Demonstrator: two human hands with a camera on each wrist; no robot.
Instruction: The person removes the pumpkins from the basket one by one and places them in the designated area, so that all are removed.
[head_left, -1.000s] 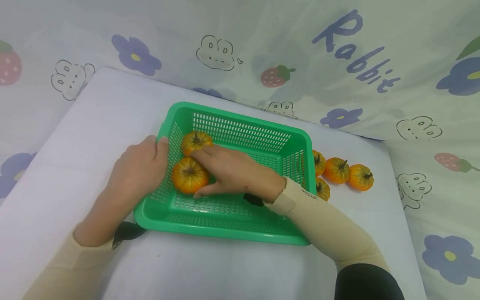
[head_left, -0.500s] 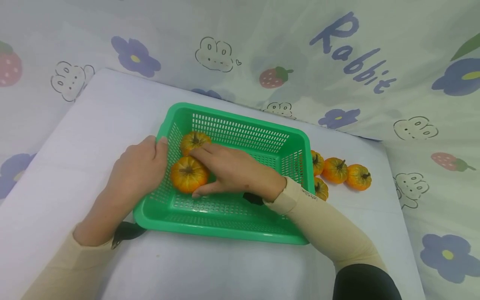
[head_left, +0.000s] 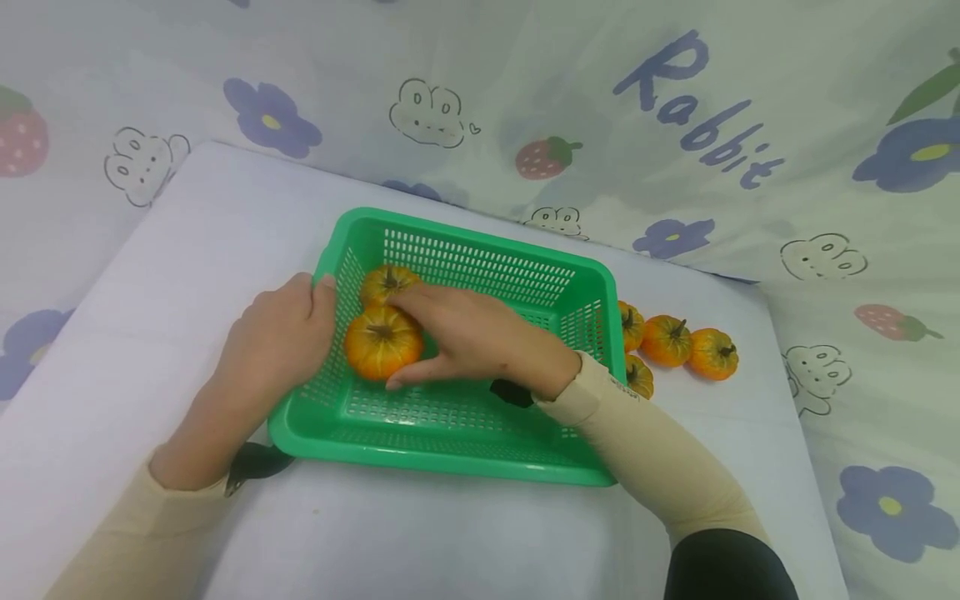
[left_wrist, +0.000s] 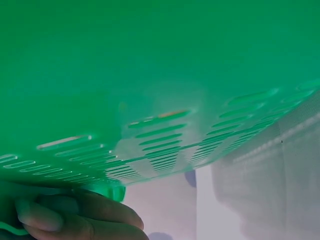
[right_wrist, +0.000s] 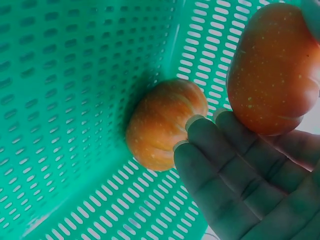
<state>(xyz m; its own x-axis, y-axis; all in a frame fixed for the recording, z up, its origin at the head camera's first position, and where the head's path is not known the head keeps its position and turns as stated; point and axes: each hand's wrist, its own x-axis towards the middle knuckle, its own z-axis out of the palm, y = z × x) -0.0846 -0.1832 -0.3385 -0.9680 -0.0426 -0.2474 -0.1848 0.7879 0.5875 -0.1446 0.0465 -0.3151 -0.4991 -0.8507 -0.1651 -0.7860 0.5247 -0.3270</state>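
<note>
My left hand [head_left: 277, 337] grips the left rim of a green perforated plastic basket [head_left: 450, 469]; in the left wrist view its fingers [left_wrist: 95, 220] curl beneath that edge. Inside the basket, my right hand [head_left: 480, 337] holds a small orange pumpkin [head_left: 382, 354] between thumb and fingers. The right wrist view shows this pumpkin [right_wrist: 272, 70] above the basket's slotted floor, fingertips against its side. A second pumpkin [head_left: 384, 282] lies just behind it, in the basket's far left corner, partly covered by the right hand's fingers in the head view.
Outside the basket's right wall, several more small pumpkins [head_left: 666, 340] sit on the white tabletop [head_left: 420, 542]. A printed cloth [head_left: 480, 50] with rabbits, flowers and strawberries hangs behind the table. Dark wrist-camera parts [head_left: 258, 461] show beside the left wrist.
The pumpkin in my right hand has shifted slightly up and toward the second pumpkin in the head view, the hand moving with it. My left hand stays on the rim.
</note>
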